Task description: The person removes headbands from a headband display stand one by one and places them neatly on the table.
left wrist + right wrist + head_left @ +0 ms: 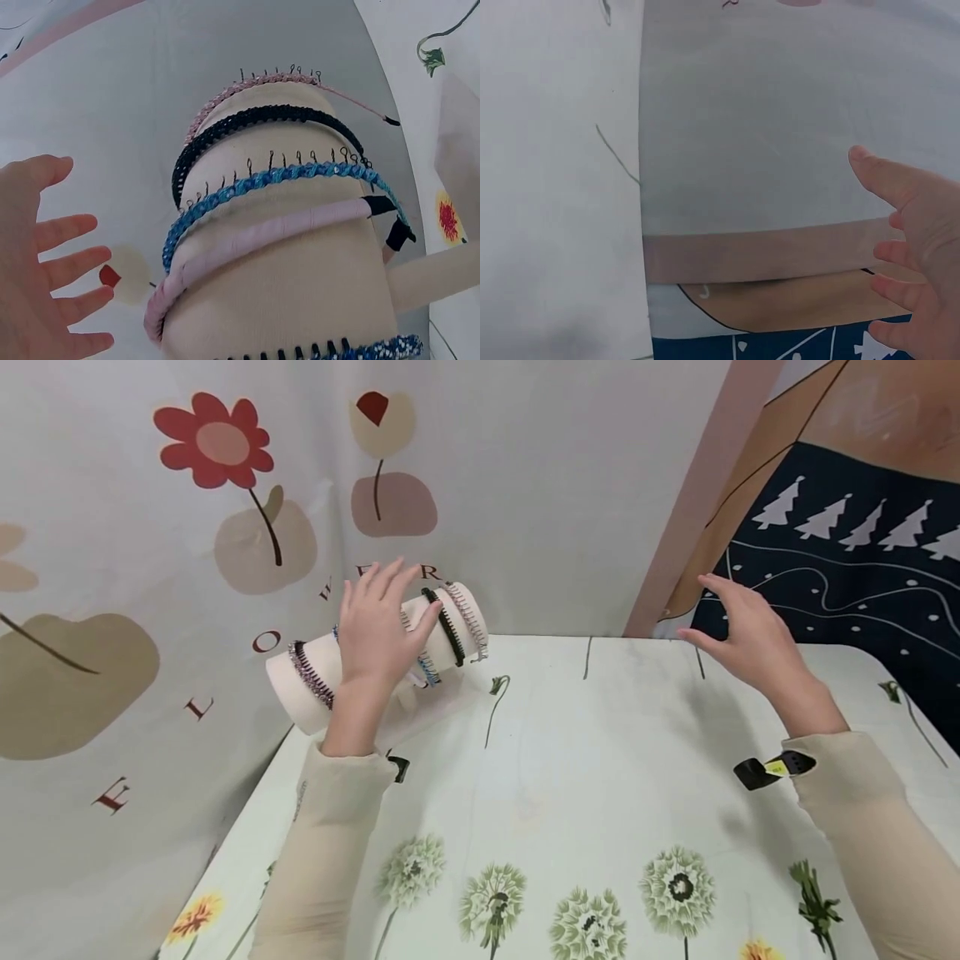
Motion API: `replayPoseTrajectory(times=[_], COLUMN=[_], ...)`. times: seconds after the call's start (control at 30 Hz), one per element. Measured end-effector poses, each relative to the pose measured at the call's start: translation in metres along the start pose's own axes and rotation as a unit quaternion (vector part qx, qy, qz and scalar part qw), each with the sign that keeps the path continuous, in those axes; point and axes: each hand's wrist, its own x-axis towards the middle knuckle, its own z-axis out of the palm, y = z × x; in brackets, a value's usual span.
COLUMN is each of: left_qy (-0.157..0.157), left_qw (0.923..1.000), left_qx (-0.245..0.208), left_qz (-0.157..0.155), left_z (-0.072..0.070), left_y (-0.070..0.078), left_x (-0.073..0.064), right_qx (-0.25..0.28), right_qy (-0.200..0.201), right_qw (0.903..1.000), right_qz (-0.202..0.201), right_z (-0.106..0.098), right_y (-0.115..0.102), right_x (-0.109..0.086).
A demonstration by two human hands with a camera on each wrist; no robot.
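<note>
A white cylindrical stand [330, 662] lies on its side at the table's back left, with several headbands around it. In the left wrist view these include a smooth pink headband [262, 234], a braided blue headband [285, 175], a black headband [259, 118] and a braided pink headband [255, 84]. Lower in that view is a blue-and-white headband [386, 349]. My left hand [378, 631], fingers extended, overlaps the stand in the head view and holds nothing; the wrist view shows it beside the headbands. Raised over the right of the table, my empty right hand [757, 631] has its thumb apart from the fingers.
A flower-printed cloth covers the table [570, 768]. Behind it hangs a pale curtain [555, 510] with flowers and letters. At the back right is a dark blue cloth [847, 577] with white trees. Each wrist wears a dark strap, the right strap [798, 763] showing more fully.
</note>
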Motion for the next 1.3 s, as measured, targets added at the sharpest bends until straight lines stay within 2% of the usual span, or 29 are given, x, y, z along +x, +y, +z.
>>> replayPoseTrajectory(times=[0.17,0.4,0.6,0.8,1.0,1.13,1.3], left_qy=[0.049,0.112,0.143,0.165,0.157,0.155,0.173], left_qw=[0.9984,0.9917,0.9857,0.9816,0.9815,0.9798,0.9754], left_qx=[-0.028,-0.064,-0.087,-0.086,-0.082,-0.087,-0.095], left_qz=[0.005,0.002,-0.017,-0.042,-0.072,-0.091,-0.098], left_z=[-0.005,-0.013,-0.021,-0.028,-0.033,-0.034,-0.033], left_y=[-0.007,-0.019,-0.032,-0.048,-0.065,-0.074,-0.083], left_x=[-0.011,-0.023,-0.034,-0.045,-0.054,-0.059,-0.064], right_qx=[0.010,0.024,0.038,0.050,0.056,0.060,0.063], right_qy=[0.001,-0.002,-0.003,0.005,0.017,0.010,0.001], right_qw=[0.9999,0.9997,0.9993,0.9986,0.9979,0.9979,0.9979], right_qz=[-0.003,0.006,-0.001,-0.017,-0.027,-0.022,-0.017], right_z=[0.008,0.017,0.025,0.033,0.042,0.047,0.053], right_y=[-0.004,-0.009,-0.012,-0.016,-0.019,-0.021,-0.023], right_x=[-0.001,-0.003,-0.004,-0.004,-0.002,-0.002,-0.003])
